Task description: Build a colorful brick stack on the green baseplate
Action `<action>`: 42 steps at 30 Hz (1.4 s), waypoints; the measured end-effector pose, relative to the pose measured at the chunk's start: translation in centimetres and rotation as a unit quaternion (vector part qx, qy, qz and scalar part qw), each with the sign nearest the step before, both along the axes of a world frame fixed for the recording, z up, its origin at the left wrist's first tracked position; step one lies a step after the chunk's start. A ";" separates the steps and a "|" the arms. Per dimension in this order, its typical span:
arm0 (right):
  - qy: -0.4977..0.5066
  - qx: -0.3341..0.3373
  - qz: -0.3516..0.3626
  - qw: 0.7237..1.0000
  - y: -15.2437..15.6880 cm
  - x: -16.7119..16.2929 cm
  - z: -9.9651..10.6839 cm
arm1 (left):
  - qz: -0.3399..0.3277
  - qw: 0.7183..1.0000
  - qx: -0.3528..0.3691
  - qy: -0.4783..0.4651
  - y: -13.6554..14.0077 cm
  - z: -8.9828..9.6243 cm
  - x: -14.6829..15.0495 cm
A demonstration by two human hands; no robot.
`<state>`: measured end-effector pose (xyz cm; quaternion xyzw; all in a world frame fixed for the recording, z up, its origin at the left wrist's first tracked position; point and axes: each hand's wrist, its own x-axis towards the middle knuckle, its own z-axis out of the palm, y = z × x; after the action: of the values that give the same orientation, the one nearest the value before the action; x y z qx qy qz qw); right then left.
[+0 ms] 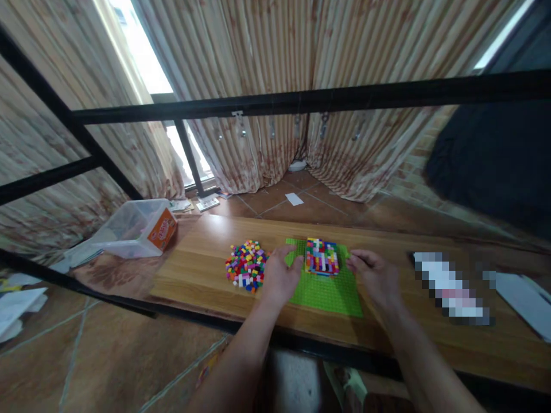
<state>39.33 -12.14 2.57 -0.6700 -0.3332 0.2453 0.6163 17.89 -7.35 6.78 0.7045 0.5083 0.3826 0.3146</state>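
A green baseplate [331, 292] lies on the wooden table [193, 269]. On its far half stands a multicoloured block of small bricks [321, 256]. My left hand [280, 276] rests on the plate's left edge, fingers curled beside the block. My right hand [373, 276] sits at the plate's right edge, fingertips close to the block's right side. Whether either hand pinches a brick is not visible. A heap of loose coloured bricks [246, 266] lies just left of my left hand.
A clear plastic tub with an orange label [140, 228] lies tipped at the table's far left. A blurred-out flat item [451, 287] and a white sheet [523, 295] lie to the right. A black metal frame [301, 100] crosses overhead; curtains hang behind.
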 end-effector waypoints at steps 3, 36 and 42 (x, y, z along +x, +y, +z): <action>-0.012 0.003 0.008 1.000 1.2 0.2 -0.8 | 0.002 0.999 -0.043 0.028 0.6 -1.5 0.8; 0.001 -0.007 0.009 1.000 2.4 -0.9 -2.8 | -0.053 0.988 -0.141 0.010 -0.4 -2.2 3.5; -0.088 -0.032 0.029 0.995 1.7 -0.9 -2.4 | -0.042 0.989 -0.143 0.021 -0.5 -2.3 3.5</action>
<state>38.39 -10.41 0.16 -0.6986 -0.3977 0.2138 0.5550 21.37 -7.81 4.49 0.6810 0.5338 0.2776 0.4175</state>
